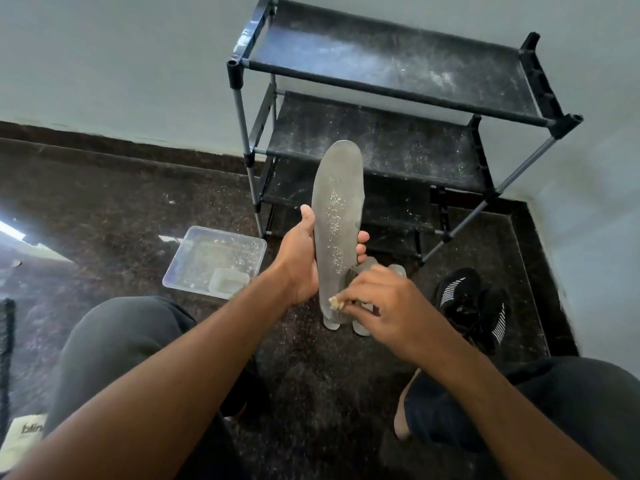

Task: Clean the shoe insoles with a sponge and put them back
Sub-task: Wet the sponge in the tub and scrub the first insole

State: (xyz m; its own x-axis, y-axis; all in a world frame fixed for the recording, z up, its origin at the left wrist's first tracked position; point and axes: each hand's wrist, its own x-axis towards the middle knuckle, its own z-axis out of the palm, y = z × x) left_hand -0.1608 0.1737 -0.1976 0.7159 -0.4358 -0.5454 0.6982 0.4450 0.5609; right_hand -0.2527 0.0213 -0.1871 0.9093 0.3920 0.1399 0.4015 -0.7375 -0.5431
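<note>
Two hands work over one grey insole (336,216), held up on end in front of the shoe rack (398,109). From the head camera, the left hand (301,258) has its grip wrapped round the lower middle of the insole, thumb on the near left edge and fingertips (362,244) showing past the right edge. Pale crumbs or specks of dirt run down the middle of the insole's face. The right hand (384,303) is at the insole's bottom end, its grip pinched narrow on a small tan scrap of sponge (335,302) that touches the insole's lower edge.

Below and behind the hands, more grey insoles (363,329) lie on the dark speckled floor (121,202), mostly hidden by the right hand; how many I cannot tell. A pair of black knit shoes (474,306) with white stripes sits on the floor to the right, near the rack's front leg. To the left, a clear plastic tray (214,261) rests on the floor with a smaller clear container inside its near right corner. The rack is black with grey tubes, three dusty shelves in sight, standing against a pale wall in the corner. The person's knees in dark trousers frame the bottom of the view, and a white bag with part of a printed word (24,434) shows at the lower left.
</note>
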